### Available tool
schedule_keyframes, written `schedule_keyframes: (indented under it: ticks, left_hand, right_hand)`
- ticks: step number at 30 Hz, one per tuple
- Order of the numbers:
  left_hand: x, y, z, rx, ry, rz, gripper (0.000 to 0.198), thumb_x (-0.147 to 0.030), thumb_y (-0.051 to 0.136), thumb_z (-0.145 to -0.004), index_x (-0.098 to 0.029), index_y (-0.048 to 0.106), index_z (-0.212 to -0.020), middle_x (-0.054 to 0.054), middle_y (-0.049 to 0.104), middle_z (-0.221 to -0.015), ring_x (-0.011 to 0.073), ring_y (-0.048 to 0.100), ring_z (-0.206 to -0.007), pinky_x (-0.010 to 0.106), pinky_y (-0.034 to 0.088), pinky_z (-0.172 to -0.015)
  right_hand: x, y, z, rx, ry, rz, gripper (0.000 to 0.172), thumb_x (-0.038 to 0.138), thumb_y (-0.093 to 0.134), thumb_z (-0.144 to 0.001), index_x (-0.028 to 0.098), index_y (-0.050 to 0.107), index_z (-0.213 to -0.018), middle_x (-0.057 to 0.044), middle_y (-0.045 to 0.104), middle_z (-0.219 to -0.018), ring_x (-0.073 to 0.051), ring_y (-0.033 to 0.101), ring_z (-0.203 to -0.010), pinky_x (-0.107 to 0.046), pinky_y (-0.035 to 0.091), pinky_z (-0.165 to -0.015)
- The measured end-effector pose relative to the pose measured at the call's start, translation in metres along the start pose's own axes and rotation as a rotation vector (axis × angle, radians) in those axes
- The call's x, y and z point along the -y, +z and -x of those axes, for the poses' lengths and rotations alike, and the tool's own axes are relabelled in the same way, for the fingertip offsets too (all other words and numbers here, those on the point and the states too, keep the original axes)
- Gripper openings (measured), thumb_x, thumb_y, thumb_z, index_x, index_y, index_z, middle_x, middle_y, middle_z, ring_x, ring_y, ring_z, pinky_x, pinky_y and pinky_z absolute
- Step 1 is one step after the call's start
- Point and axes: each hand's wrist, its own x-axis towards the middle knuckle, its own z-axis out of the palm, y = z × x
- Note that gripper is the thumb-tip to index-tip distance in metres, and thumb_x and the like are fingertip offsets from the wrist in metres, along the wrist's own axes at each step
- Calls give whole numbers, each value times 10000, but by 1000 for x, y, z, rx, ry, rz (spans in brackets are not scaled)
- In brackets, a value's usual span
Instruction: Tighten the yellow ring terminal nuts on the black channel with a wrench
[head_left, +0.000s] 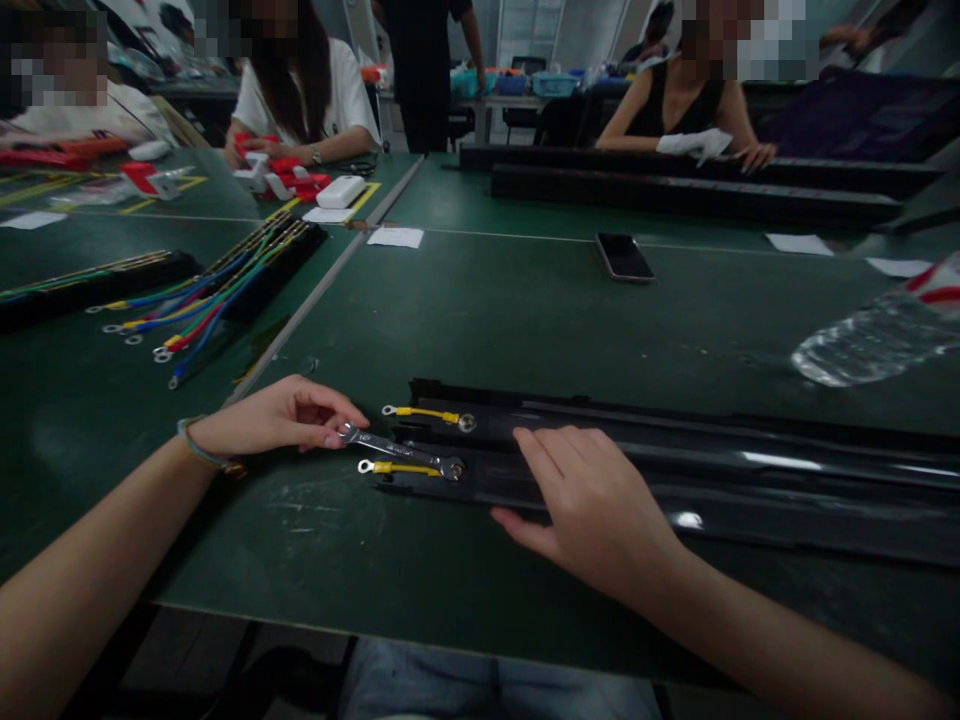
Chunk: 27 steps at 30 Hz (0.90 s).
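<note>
My left hand [311,413] pinches the left end of a silver combination wrench [386,446] between thumb and fingers. Its other end sits around the bolt on the nearer of two long black profiles [495,478], which lie side by side. A short yellow wire with a ring terminal [405,468] runs from that bolt past the profile's end. A similar yellow wire [427,413] is attached at the bolt of the farther black profile [525,415]. My right hand [589,500] spans the nearer profile, thumb along its near edge and fingers over its top.
Bundled coloured wires with ring terminals [202,300] lie at left. A phone [625,257] lies beyond the profiles, and a plastic bottle [870,335] lies at right. More black profiles [690,195] are across the table, where co-workers sit, one wearing a white glove [694,145].
</note>
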Motion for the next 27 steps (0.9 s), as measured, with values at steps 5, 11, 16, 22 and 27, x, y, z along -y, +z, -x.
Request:
schedule_keyframes:
  ticks: [5,11,16,22,27]
  left_hand:
    - [-3,2,-1,-16,-145,163,300,-199,550,-744,-92,567,-1023,15,553,-677,66,401,-473,151,321,-388]
    - [-5,2,-3,-36,-141,244,289,-182,540,-755,-101,537,-1032,17,533,-728,73,449,-534,147,371,-430]
    - [-2,0,-2,16,-118,287,206,-144,585,-716,-97,575,-916,21,559,-725,59,452,-515,127,369,-427]
    - [5,-2,3,121,-111,371,195,-57,643,-636,-121,619,-818,21,600,-700,92,538,-578,148,432,-497]
    - [2,0,5,204,-119,431,234,-15,644,-603,-143,639,-800,20,619,-671,99,548,-536,158,447,-471]
  right_hand:
    - [0,1,0,12,-1,1,569,480,425,-776,18,529,-1090,-156,592,-933,-246,493,-819,-366,365,-711]
    - [0,0,0,16,1,-1,562,478,430,-774,22,531,-1087,-154,593,-927,-244,494,-814,-364,364,-704]
    - [0,0,0,7,1,4,559,477,429,-774,21,537,-1079,-158,594,-924,-241,496,-811,-364,362,-706]
    - [0,1,1,10,2,-1,558,479,418,-777,27,534,-1083,-143,590,-923,-243,487,-810,-361,363,-710]
    - [0,0,2,16,1,-10,557,475,409,-782,25,528,-1088,-143,584,-929,-245,481,-813,-362,363,-711]
